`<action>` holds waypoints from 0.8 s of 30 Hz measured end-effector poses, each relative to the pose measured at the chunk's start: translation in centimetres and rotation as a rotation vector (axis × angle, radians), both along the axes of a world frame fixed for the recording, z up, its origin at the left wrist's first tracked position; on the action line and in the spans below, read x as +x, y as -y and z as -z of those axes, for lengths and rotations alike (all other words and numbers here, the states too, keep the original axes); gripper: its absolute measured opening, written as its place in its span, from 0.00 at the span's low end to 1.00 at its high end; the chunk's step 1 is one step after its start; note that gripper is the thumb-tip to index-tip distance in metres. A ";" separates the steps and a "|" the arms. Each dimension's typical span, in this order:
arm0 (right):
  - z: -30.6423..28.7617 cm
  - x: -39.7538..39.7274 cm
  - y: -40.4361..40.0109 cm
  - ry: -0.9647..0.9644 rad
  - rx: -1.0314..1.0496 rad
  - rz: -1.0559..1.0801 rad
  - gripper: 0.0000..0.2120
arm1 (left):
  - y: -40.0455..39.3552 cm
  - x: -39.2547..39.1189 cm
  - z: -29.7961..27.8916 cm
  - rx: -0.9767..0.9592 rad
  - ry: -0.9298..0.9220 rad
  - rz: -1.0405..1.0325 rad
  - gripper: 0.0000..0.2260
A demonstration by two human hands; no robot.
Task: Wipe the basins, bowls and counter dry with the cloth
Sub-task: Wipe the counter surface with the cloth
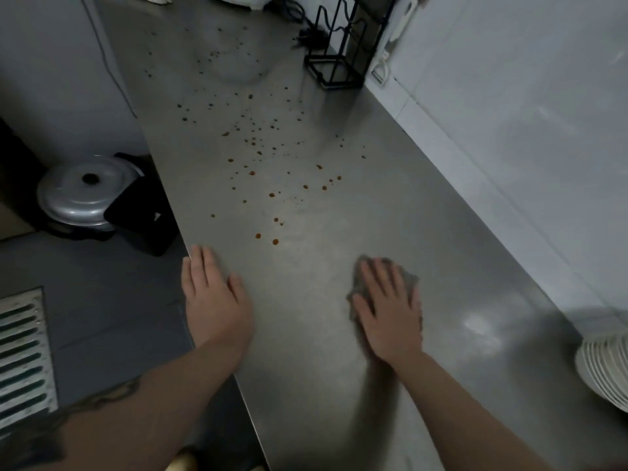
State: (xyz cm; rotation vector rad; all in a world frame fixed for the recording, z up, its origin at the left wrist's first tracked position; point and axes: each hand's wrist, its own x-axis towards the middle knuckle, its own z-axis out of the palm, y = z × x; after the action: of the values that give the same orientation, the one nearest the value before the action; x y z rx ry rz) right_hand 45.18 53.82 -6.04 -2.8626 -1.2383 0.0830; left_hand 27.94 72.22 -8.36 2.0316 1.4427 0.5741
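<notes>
A long steel counter (339,212) runs away from me, speckled with many brown drops (272,194) across its middle and far part. My right hand (389,309) lies flat with straight fingers on a grey cloth (406,275), pressing it onto the counter near me. Only the cloth's edges show around the fingers. My left hand (212,300) rests flat and empty on the counter's left edge. A stack of white bowls (603,368) sits at the right edge of the view.
A black wire rack (339,56) stands at the far right against the white wall (509,96). Left of the counter, on the floor side, sit a metal pot with a lid (83,193), a black box (149,215) and a floor drain grate (23,351).
</notes>
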 end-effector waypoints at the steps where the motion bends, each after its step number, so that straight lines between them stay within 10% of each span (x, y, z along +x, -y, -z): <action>1: -0.1 0.7 -1.7 -0.028 0.016 0.240 0.29 | -0.1 0.1 0.0 0.008 0.005 -0.002 0.25; 4: -0.3 -1.2 -8.6 -0.171 0.053 0.493 0.29 | -0.1 0.1 0.1 0.010 0.017 -0.003 0.25; 9: -0.2 -7.0 -6.7 -0.042 -0.028 -0.465 0.28 | 0.0 0.0 -0.2 -0.010 0.064 0.011 0.25; 16: -0.8 -2.0 -6.4 -0.041 -0.171 -0.894 0.27 | 0.1 -0.4 -1.0 -0.106 0.122 0.030 0.27; 22: 0.2 -3.8 -18.1 -0.112 0.058 0.459 0.28 | -7.0 0.6 -1.7 -0.138 0.232 -0.011 0.25; 24: -0.1 -7.6 -21.3 -0.160 0.116 0.594 0.30 | -10.9 1.4 -1.5 -0.140 0.242 -0.020 0.30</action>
State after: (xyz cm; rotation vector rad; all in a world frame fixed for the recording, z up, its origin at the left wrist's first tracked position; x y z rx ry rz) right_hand 37.57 75.11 -5.90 -2.9124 -0.3252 0.2125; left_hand 29.33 83.12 -6.90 1.7749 1.3216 0.6817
